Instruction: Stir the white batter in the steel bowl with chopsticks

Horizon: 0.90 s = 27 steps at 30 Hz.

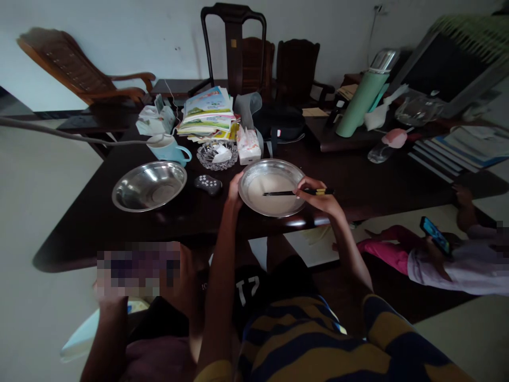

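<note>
A shiny metal bowl (292,167) stands near the front edge of the dark table, with a pale, smooth batter-like mixture (274,204) inside. My left hand (235,188) grips its left rim. In my right hand (316,195), above the bowl's right rim, is a pair of dark chopsticks (280,193) with gold bands near the upper ends. Their tips point left and reach the mixture. A second metal bowl (139,185) rests to the left, with a dark game controller (208,184) between the two bowls.
Behind the bowls on the table (191,217) are a blue mug (169,150), a glass ashtray (217,156), a tissue pack (248,146) and stacked booklets (209,114). A green thermos (361,101) leans at right. One person sits at left; another, at right, holds a phone (435,235).
</note>
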Available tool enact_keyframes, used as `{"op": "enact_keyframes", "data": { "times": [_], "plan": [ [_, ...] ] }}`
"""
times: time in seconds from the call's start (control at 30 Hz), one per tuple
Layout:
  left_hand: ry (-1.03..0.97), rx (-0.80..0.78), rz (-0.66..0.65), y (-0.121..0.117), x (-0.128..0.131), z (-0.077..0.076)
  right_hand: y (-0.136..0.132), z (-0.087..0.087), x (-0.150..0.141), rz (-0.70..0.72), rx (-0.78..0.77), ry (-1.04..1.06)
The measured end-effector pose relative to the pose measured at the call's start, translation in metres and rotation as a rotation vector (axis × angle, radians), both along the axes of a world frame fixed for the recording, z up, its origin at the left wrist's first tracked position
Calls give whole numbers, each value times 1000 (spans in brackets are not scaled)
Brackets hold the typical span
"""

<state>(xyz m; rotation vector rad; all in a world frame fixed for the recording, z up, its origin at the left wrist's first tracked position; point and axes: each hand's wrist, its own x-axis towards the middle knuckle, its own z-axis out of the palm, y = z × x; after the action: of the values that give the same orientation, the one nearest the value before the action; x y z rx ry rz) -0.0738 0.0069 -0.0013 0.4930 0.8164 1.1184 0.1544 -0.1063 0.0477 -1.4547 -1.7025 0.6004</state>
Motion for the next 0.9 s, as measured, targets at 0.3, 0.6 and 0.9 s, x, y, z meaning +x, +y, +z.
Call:
{"op": "enact_keyframes", "data": {
  "times": [0.3, 0.6, 0.9],
  "plan": [
    [-20, 100, -44, -3, 1, 2, 18, -1, 8, -158, 72, 28],
    [15, 87, -41, -1, 1, -1, 0, 0, 0, 3, 1, 15],
    [9, 95, -48, -1, 1, 0, 19, -8, 6, -151, 86, 29]
  ]
}}
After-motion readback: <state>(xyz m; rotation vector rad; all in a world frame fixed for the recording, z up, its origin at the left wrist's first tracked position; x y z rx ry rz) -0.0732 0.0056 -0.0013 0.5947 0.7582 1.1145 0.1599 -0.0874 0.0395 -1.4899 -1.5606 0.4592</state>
